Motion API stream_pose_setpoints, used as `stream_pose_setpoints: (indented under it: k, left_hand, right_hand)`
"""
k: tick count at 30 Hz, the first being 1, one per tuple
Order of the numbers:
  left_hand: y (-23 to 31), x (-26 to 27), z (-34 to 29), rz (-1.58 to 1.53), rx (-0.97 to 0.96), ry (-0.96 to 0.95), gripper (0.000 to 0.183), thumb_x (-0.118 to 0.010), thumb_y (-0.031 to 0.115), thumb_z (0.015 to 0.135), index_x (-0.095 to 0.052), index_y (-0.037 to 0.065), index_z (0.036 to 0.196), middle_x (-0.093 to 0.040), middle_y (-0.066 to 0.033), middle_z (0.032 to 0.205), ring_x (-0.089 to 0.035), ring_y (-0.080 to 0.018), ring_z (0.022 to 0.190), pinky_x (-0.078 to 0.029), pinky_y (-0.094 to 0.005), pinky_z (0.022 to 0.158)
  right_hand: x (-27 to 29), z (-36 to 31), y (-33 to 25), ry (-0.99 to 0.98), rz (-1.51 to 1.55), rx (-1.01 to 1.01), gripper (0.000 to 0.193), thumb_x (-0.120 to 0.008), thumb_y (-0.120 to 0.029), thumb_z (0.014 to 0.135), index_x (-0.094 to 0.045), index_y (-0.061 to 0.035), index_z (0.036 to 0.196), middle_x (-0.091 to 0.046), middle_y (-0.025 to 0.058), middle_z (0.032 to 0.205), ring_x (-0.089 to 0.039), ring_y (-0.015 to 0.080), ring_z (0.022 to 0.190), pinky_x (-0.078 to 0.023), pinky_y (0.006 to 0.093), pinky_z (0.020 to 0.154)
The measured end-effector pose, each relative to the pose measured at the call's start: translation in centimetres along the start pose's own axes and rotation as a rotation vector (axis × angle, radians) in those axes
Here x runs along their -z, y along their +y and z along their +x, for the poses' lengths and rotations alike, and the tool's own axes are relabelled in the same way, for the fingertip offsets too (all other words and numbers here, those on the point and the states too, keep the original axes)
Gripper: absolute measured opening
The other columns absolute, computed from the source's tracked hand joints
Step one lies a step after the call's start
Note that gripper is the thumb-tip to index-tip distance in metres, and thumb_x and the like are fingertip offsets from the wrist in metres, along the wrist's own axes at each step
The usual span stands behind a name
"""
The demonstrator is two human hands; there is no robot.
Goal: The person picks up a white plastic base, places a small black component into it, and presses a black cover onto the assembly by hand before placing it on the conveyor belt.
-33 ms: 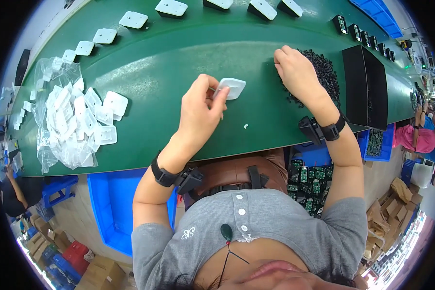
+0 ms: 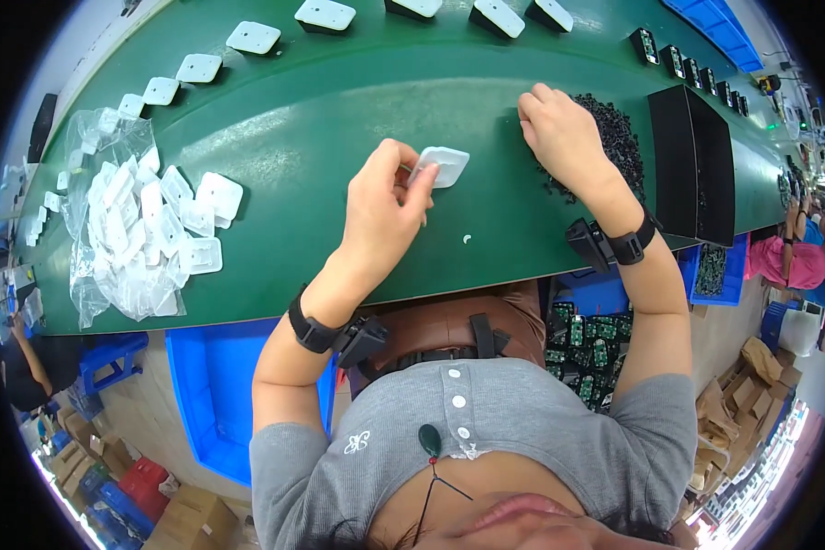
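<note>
My left hand (image 2: 382,203) pinches a white plastic cover (image 2: 445,168) between thumb and fingers, just above the green table. The cover is a thin rounded rectangle, tilted, with its far end sticking out past the fingers. At the left edge of a heap of small black parts (image 2: 617,137) is my right hand (image 2: 559,133). Its fingers are curled together, and their tips are hidden, so whatever they may hold does not show. On the left, a clear plastic bag (image 2: 84,275) lies under and around a pile of similar white covers (image 2: 124,215).
A black open box (image 2: 692,170) stands right of the heap. Black housings topped with white covers (image 2: 325,15) line the table's far side; housings with circuit boards (image 2: 646,46) continue at right. Blue bins (image 2: 206,403) sit below the front edge, one holding circuit boards (image 2: 596,339).
My left hand and the white cover have shifted very slightly to the right. My right hand has barely moved at the heap's edge.
</note>
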State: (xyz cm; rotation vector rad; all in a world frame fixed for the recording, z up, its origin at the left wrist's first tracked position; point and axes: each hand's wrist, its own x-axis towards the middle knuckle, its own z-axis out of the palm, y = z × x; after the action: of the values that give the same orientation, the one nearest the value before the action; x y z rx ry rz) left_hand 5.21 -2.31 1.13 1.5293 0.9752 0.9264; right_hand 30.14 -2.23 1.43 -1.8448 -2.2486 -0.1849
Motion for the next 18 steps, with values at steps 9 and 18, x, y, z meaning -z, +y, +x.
stream_pose_setpoints:
  k: [9, 18]
  left_hand:
    - [-0.9, 0.3, 0.2, -0.282, 0.047, 0.038, 0.022, -0.055, -0.002, 0.091, -0.055, 0.002, 0.113, -0.056, -0.0085, 0.089, -0.058, -0.0092, 0.058, -0.045, -0.0219, 0.043]
    - [-1.0, -0.3, 0.6, 0.097, -0.265, 0.067, 0.015, -0.064, -0.001, 0.083, -0.063, 0.003, 0.097, -0.056, -0.009, 0.083, -0.06, -0.0198, 0.06, -0.048, -0.0289, 0.05]
  right_hand:
    - [1.7, -0.4, -3.6, -0.056, 0.999, -0.513, 0.011, -0.061, -0.011, 0.088, -0.06, -0.0005, 0.091, -0.061, 0.0041, 0.077, -0.06, 0.0128, 0.067, -0.047, 0.025, 0.061]
    - [0.9, -1.2, -9.7, -0.057, 1.728, -0.572, 0.012, -0.06, -0.013, 0.091, -0.058, -0.0027, 0.095, -0.061, 0.0026, 0.077, -0.058, 0.0094, 0.069, -0.044, 0.0216, 0.062]
